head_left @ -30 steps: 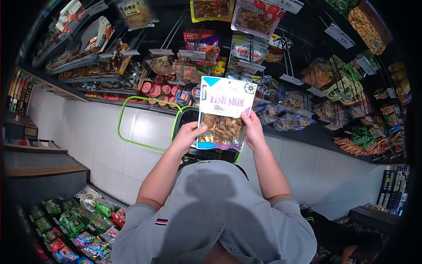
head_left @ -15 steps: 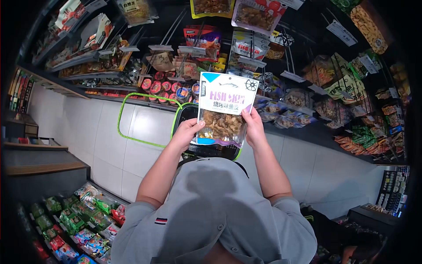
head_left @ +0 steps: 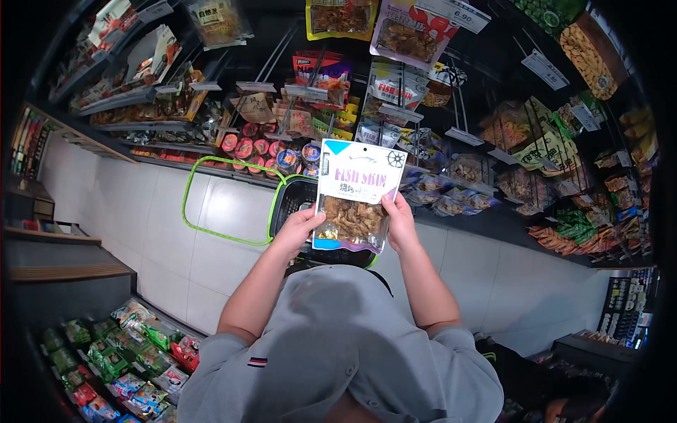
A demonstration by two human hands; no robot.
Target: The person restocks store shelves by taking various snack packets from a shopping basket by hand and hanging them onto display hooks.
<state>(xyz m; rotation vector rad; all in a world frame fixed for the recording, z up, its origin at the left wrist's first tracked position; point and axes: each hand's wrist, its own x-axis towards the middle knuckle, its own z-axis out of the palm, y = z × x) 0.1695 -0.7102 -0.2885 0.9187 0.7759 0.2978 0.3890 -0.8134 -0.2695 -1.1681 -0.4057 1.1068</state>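
Note:
A white, blue and purple bag of fish skin snacks (head_left: 355, 217) is held up in front of my body, its printed front facing me. Brown crispy pieces show through its clear lower window. My left hand (head_left: 302, 227) pinches the bag's left edge, thumb on the front. On the opposite edge, my right hand (head_left: 399, 220) grips it the same way; the fingers behind are hidden. Below the bag is a black shopping basket (head_left: 285, 204) with a green rim, partly covered by the bag. Its green handle (head_left: 185, 204) is folded out to the left.
Hooks with hanging snack bags (head_left: 395, 88) and price tags (head_left: 464, 15) line the rack ahead. Round red-lidded tubs (head_left: 245, 148) sit on its low shelf. Packaged snacks (head_left: 144, 391) fill a display behind me at left. Another person (head_left: 536, 381) is at lower right. Pale tiles (head_left: 229, 201) form the floor.
The bag and both hands appear slightly lower in view, still gripping the same edges. The rack and basket also sit a little lower, as the head view has tilted slightly.

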